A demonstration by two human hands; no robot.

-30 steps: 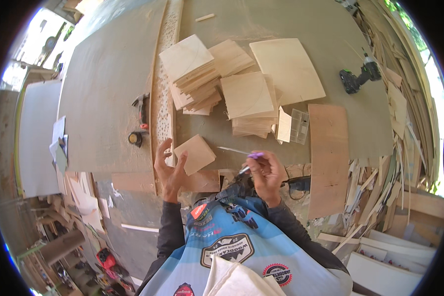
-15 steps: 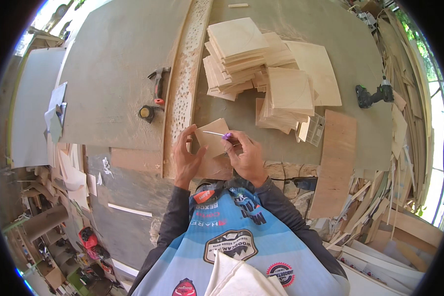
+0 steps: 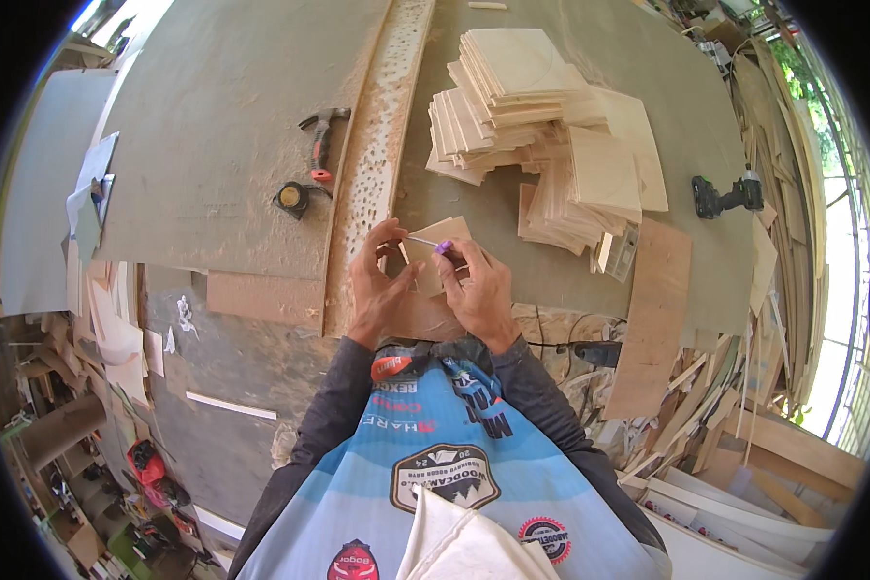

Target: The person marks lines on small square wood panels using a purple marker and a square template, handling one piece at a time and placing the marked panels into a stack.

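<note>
In my right hand (image 3: pixel 478 295), thumb and fingers pinch the purple handle (image 3: pixel 443 247) of a thin-shafted tool that looks like a small screwdriver. Its pale shaft (image 3: pixel 421 241) points left, the tip close to my left fingertips. My left hand (image 3: pixel 382 285) is curved with thumb and forefinger apart; whether it touches the tip or the board is unclear. Between my hands, a small square wooden board (image 3: pixel 447 232) lies at the table's near edge, over another thin piece of wood (image 3: pixel 425 317).
Stacked square boards (image 3: pixel 604 174) stand beyond my right hand, with a clear plastic case (image 3: pixel 621 251) beside them. A hammer (image 3: pixel 321 145) and tape measure (image 3: pixel 292 199) lie left of a pitted wooden strip (image 3: pixel 367 159). A cordless drill (image 3: pixel 727 195) rests far right.
My left fingertips have come to the tool's tip, and the shaft now slants down toward my right hand. The whole view has shifted slightly.
</note>
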